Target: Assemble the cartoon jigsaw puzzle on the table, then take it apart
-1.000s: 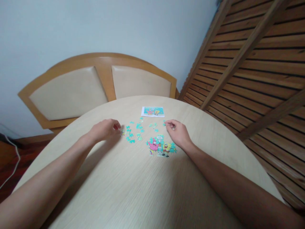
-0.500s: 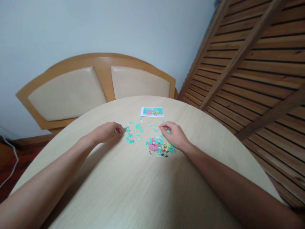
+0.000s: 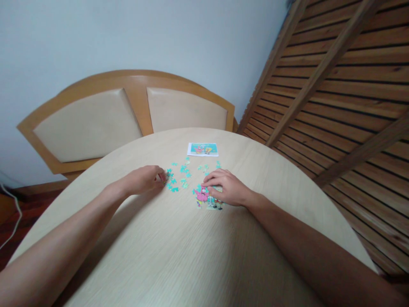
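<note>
My right hand [image 3: 225, 189] lies flat, fingers spread, on the puzzle [image 3: 204, 196]. Left hand [image 3: 143, 180] is curled, fingertips pinched at the loose pieces [image 3: 179, 177], which lie between both hands, nearer the left.

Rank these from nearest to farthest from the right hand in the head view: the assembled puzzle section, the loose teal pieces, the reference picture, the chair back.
1. Assembled puzzle section: directly under the right hand, touching it.
2. Loose teal pieces: just left, toward the left hand.
3. Reference picture: farther up the table.
4. Chair back: beyond the table's far edge.
</note>
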Action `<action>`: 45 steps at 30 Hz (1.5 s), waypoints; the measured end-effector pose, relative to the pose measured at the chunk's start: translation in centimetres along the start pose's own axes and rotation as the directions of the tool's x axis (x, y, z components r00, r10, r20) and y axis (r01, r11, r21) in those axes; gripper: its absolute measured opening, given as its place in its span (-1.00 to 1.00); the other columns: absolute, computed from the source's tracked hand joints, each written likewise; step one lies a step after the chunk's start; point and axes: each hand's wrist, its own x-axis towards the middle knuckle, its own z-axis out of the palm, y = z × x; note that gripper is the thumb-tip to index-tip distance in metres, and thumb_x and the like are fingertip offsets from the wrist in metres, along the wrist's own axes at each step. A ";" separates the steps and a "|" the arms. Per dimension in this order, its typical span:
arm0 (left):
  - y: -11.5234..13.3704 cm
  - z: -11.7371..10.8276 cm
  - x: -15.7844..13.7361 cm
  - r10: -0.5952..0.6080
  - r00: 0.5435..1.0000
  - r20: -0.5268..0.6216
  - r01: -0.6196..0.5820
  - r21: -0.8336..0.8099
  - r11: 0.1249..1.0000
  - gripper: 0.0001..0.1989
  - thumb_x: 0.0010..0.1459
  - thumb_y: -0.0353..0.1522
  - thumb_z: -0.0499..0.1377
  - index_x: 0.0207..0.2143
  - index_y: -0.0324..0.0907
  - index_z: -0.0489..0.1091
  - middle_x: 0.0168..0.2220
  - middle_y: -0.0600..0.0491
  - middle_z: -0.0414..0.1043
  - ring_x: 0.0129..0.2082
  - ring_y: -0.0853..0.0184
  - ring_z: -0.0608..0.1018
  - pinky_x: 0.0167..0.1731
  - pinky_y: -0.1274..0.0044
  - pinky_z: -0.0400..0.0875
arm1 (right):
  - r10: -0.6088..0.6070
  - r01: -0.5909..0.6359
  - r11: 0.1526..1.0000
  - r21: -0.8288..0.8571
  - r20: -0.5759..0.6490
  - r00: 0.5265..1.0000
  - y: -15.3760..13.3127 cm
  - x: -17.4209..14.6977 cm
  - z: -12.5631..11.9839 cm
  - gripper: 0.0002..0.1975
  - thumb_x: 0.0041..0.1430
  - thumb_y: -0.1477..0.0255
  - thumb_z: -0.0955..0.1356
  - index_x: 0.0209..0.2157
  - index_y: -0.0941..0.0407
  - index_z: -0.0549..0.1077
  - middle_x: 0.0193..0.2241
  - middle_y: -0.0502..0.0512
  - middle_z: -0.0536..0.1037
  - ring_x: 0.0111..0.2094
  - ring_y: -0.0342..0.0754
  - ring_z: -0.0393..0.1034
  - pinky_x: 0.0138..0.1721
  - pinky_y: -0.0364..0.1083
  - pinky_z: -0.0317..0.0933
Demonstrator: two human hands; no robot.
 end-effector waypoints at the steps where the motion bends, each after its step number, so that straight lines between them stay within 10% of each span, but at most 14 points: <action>1: 0.1 0.0 0.0 -0.002 1.000 0.001 0.002 0.002 1.000 -0.77 0.04 -0.32 0.15 -0.26 -0.11 0.54 -0.24 -0.01 0.60 -0.31 0.25 0.57 -0.34 0.53 0.33 | -0.014 0.014 1.000 -0.005 0.015 1.000 -0.1 0.0 0.0 -0.78 0.25 0.42 0.36 -0.12 0.01 0.62 -0.09 0.07 0.63 -0.06 0.03 0.45 0.04 0.07 0.23; 12: 4.0 0.5 -0.5 0.120 0.986 -0.114 -0.125 -0.039 0.991 -0.82 0.22 -0.30 0.10 -0.24 -0.14 0.49 -0.32 0.04 0.56 -0.42 0.34 0.50 -0.40 0.54 0.28 | 0.027 -0.027 0.999 -0.022 -0.007 1.000 0.1 0.1 0.3 -0.74 0.29 0.46 0.32 -0.08 0.02 0.61 -0.03 0.09 0.61 0.00 0.03 0.44 0.09 0.10 0.23; 21: 10.0 6.8 -1.1 0.337 0.831 -0.443 -0.472 -0.240 0.848 -0.81 0.36 -0.35 0.04 -0.18 -0.14 0.46 -0.21 -0.04 0.52 -0.15 0.23 0.50 -0.11 0.39 0.37 | 0.098 -0.097 0.995 0.040 -0.048 0.994 0.3 0.2 0.2 -0.71 0.34 0.46 0.26 -0.17 0.05 0.64 -0.08 0.08 0.63 -0.01 0.02 0.45 0.09 0.07 0.25; 45: 9.7 7.4 -1.0 0.289 0.857 -0.427 -0.446 -0.333 0.831 -0.87 0.23 -0.38 0.17 -0.33 -0.11 0.54 -0.34 0.05 0.59 -0.26 0.26 0.54 -0.13 0.39 0.37 | 0.104 -0.100 0.992 0.073 -0.054 0.993 0.4 0.3 0.2 -0.70 0.35 0.47 0.24 -0.19 0.06 0.63 -0.12 0.08 0.65 -0.04 0.00 0.47 0.09 0.06 0.25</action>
